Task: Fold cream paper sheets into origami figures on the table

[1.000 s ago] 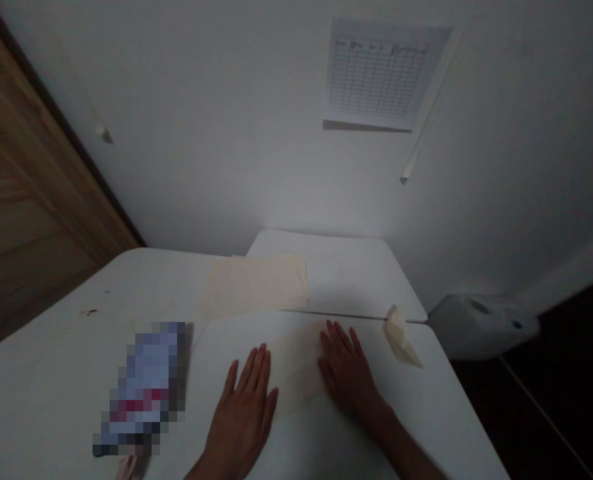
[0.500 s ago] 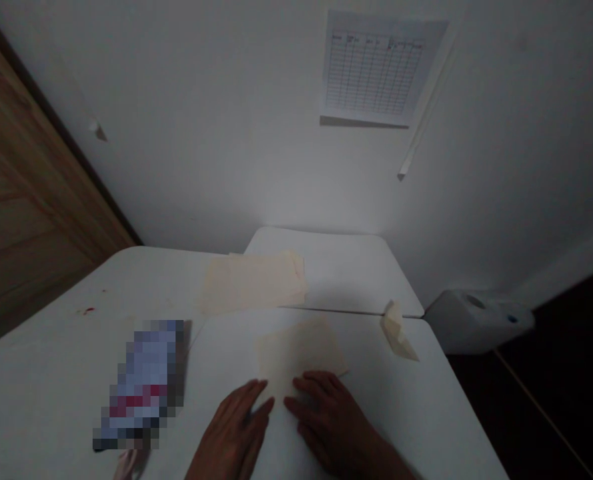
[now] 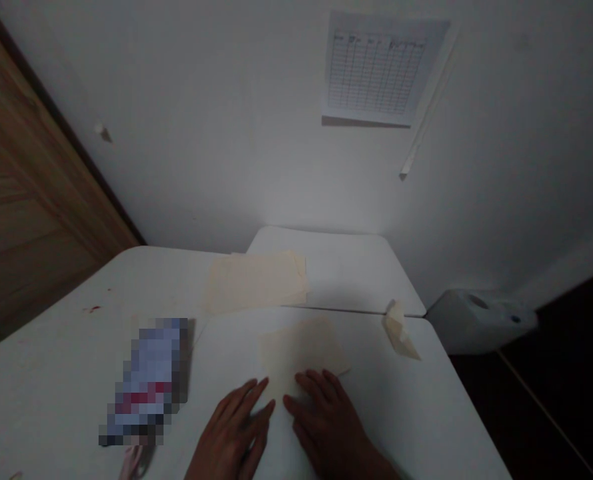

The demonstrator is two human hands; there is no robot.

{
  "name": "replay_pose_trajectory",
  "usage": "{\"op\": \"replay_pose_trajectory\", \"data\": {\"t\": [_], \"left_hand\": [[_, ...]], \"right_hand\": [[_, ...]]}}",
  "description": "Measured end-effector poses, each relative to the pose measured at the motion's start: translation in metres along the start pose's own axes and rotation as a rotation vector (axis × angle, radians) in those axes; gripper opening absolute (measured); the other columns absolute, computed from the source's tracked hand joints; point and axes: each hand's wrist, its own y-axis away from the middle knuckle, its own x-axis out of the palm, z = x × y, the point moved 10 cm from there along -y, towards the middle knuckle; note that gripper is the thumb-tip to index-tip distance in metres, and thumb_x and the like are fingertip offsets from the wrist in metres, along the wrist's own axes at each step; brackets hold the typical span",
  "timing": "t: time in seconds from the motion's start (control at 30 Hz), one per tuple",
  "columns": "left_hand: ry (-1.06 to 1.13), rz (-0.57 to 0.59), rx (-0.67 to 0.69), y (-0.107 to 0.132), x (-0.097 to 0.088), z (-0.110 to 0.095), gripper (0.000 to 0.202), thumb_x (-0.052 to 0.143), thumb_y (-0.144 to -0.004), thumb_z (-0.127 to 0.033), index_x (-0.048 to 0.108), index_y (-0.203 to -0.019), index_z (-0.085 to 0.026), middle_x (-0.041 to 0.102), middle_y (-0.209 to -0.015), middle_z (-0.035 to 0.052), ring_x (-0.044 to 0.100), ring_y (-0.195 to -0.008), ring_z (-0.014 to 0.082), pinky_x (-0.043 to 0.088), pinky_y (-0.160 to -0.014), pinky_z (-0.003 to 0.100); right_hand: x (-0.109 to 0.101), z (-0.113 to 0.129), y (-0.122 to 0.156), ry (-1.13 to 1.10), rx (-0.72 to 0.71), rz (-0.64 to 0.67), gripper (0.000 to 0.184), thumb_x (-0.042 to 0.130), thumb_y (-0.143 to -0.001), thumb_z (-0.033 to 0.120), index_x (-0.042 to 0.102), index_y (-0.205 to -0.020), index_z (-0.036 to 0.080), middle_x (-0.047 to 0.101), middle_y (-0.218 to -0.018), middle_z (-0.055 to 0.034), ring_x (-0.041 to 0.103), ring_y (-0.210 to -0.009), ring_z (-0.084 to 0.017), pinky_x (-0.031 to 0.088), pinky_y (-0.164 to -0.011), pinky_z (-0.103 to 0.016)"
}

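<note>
A thin cream sheet of paper (image 3: pixel 301 343) lies flat on the white table in front of me. My left hand (image 3: pixel 236 423) rests at its lower left edge, fingers stretched forward and thumb apart. On the other side, my right hand (image 3: pixel 326 417) lies palm down, its fingertips on the sheet's lower right part and its fingers spread. Both hands hold nothing. The near edge of the sheet is partly hidden beneath the hands. To the right sits a folded cream paper piece (image 3: pixel 400 331), standing slightly off the tabletop.
More cream sheets (image 3: pixel 256 280) lie stacked across the seam between table sections. A blurred-out, bluish object (image 3: pixel 149 373) is at the left, with something pink below it. The wall behind carries a printed chart (image 3: pixel 376 70). A white box-like object (image 3: pixel 476 323) stands beyond the table's right edge.
My right hand's fingers are spread a little wider on the sheet. The view has shifted slightly; the left hand and the papers stay nearly in place.
</note>
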Motion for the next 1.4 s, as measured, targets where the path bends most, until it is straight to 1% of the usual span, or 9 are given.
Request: {"op": "replay_pose_trajectory", "data": {"t": [0.43, 0.6, 0.7, 0.8, 0.97, 1.07, 1.17, 1.27, 1.4], "left_hand": [[0.023, -0.012, -0.021, 0.003, 0.002, 0.001, 0.037, 0.055, -0.089, -0.027, 0.06, -0.126, -0.028, 0.05, -0.143, 0.0027, 0.047, -0.128, 0.0271, 0.052, -0.095, 0.04], [0.068, -0.024, -0.069, 0.0, 0.0, 0.003, 0.029, 0.056, -0.089, -0.029, 0.065, -0.117, -0.028, 0.055, -0.137, 0.0026, 0.05, -0.125, 0.0271, 0.053, -0.094, 0.041], [0.112, -0.027, -0.119, -0.005, 0.001, 0.008, 0.022, 0.056, -0.091, -0.031, 0.068, -0.109, -0.029, 0.06, -0.131, 0.0029, 0.053, -0.121, 0.0261, 0.053, -0.093, 0.041], [0.172, -0.061, -0.15, -0.013, 0.003, 0.015, 0.019, 0.053, -0.093, -0.031, 0.069, -0.103, -0.027, 0.065, -0.121, 0.0048, 0.057, -0.113, 0.0245, 0.052, -0.092, 0.042], [0.263, -0.118, -0.155, -0.031, 0.005, 0.022, 0.022, 0.048, -0.095, -0.025, 0.069, -0.097, -0.022, 0.069, -0.1, 0.0062, 0.063, -0.093, 0.021, 0.053, -0.083, 0.039], [0.27, -0.107, -0.166, -0.037, 0.009, 0.024, 0.024, 0.045, -0.096, -0.022, 0.069, -0.097, -0.022, 0.069, -0.095, 0.0065, 0.064, -0.087, 0.0204, 0.054, -0.076, 0.037], [0.23, -0.101, -0.162, -0.037, 0.013, 0.025, 0.024, 0.045, -0.096, -0.024, 0.068, -0.101, -0.021, 0.068, -0.109, 0.0086, 0.063, -0.103, 0.0241, 0.054, -0.084, 0.04], [0.193, -0.074, -0.124, -0.036, 0.021, 0.023, 0.029, 0.044, -0.096, -0.025, 0.061, -0.118, -0.019, 0.059, -0.131, 0.01, 0.052, -0.125, 0.0255, 0.049, -0.098, 0.043], [0.164, -0.016, -0.083, -0.036, 0.03, 0.022, 0.036, 0.042, -0.097, -0.025, 0.053, -0.131, -0.02, 0.058, -0.134, 0.0089, 0.053, -0.125, 0.0232, 0.048, -0.101, 0.042]], "right_hand": [[-0.017, -0.084, 0.046, 0.198, 0.264, -0.056, 0.041, 0.046, -0.096, 0.032, 0.047, -0.137, 0.034, 0.043, -0.146, -0.0083, 0.043, -0.131, -0.03, 0.035, -0.105, -0.055], [-0.022, -0.098, 0.055, 0.234, 0.296, -0.111, 0.038, 0.048, -0.095, 0.034, 0.053, -0.132, 0.028, 0.046, -0.143, -0.0096, 0.044, -0.13, -0.03, 0.033, -0.106, -0.054], [-0.03, -0.092, 0.046, 0.226, 0.288, -0.172, 0.036, 0.046, -0.095, 0.029, 0.056, -0.128, 0.022, 0.048, -0.142, -0.0103, 0.043, -0.13, -0.028, 0.031, -0.109, -0.051], [-0.036, -0.07, 0.022, 0.174, 0.218, -0.196, 0.039, 0.041, -0.097, 0.024, 0.051, -0.134, 0.02, 0.046, -0.144, -0.0086, 0.041, -0.133, -0.025, 0.033, -0.111, -0.046], [-0.02, -0.021, -0.027, 0.032, 0.025, -0.053, 0.043, 0.038, -0.099, 0.026, 0.043, -0.14, 0.017, 0.037, -0.15, -0.0063, 0.032, -0.139, -0.023, 0.027, -0.115, -0.044], [-0.008, -0.007, -0.042, -0.024, -0.021, 0.02, 0.049, 0.034, -0.1, 0.029, 0.031, -0.147, 0.015, 0.03, -0.153, -0.008, 0.024, -0.142, -0.024, 0.023, -0.117, -0.047], [0.001, -0.005, -0.044, -0.068, -0.02, 0.074, 0.052, 0.032, -0.101, 0.033, 0.024, -0.15, 0.015, 0.024, -0.156, -0.0078, 0.018, -0.144, -0.024, 0.018, -0.118, -0.049], [0.004, -0.006, -0.041, -0.096, -0.008, 0.102, 0.054, 0.031, -0.101, 0.036, 0.02, -0.151, 0.017, 0.02, -0.157, -0.0059, 0.015, -0.145, -0.023, 0.015, -0.119, -0.049], [0.007, -0.009, -0.04, -0.103, 0.009, 0.114, 0.055, 0.029, -0.102, 0.038, 0.016, -0.152, 0.019, 0.017, -0.157, -0.0048, 0.013, -0.145, -0.023, 0.013, -0.119, -0.05]]}}
